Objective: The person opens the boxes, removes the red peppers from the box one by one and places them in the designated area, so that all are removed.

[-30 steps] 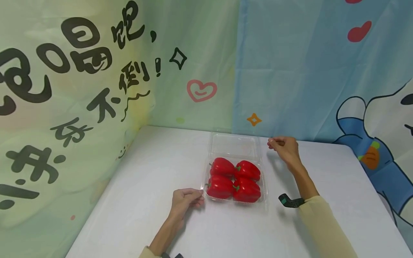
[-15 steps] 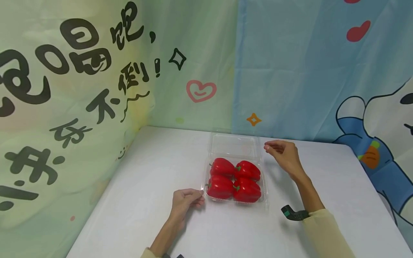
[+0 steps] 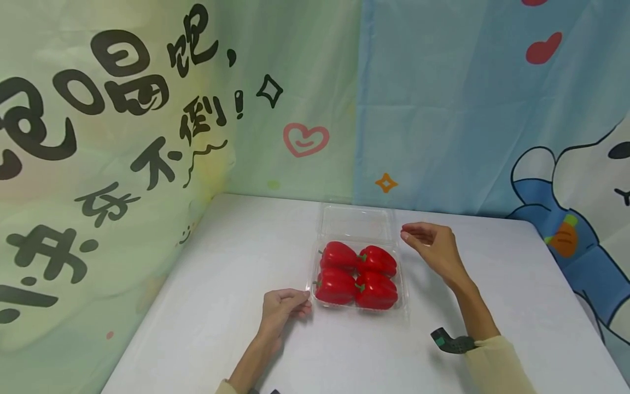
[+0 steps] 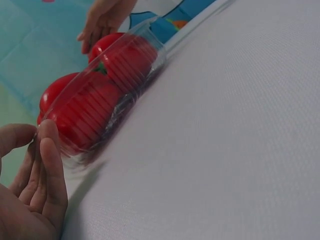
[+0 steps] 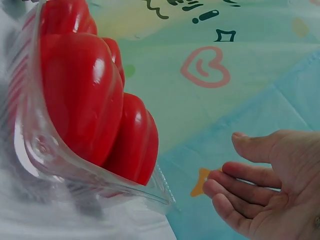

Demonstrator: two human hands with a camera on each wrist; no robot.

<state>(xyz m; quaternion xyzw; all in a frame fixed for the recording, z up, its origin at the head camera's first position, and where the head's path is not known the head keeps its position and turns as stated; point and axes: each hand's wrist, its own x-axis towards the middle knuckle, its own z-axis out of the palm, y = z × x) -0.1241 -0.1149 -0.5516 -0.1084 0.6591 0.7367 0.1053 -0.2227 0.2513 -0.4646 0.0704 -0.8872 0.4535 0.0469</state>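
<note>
A white counter (image 3: pixel 236 257) is spreading across the lower part of the head view, its far edge running up against printed fabric. On the left, a yellow-green drape (image 3: pixel 295 71) is carrying bold black lettering (image 3: pixel 118 53); a blue drape (image 3: pixel 423 109) is hanging at the back, and a cartoon animal (image 3: pixel 588 169) is showing at the far right (only part of it is fitting into view).

A clear plastic box (image 5: pixel 45 150) is lying on the counter, toward its far side, with the lid (image 3: pixel 356 221) folding back toward the fabric. Box and lid together are stretching lengthwise from near to far. Inside the box, four red peppers (image 3: pixel 376 291) are lying on their sides in two rows of two, their long axes running roughly from left to right and their green stems pointing toward the person's left.

The left hand (image 3: pixel 283 311) is pinching the box's rim near its front left corner, between thumb and fingers. The right hand (image 3: pixel 435 246) is hovering just beside the lid's right edge, its fingers curving loosely and its thumb standing apart from them. A dark wrist device (image 3: pixel 453 343) is sitting at the cuff of the beige right sleeve (image 3: pixel 499 365).
</note>
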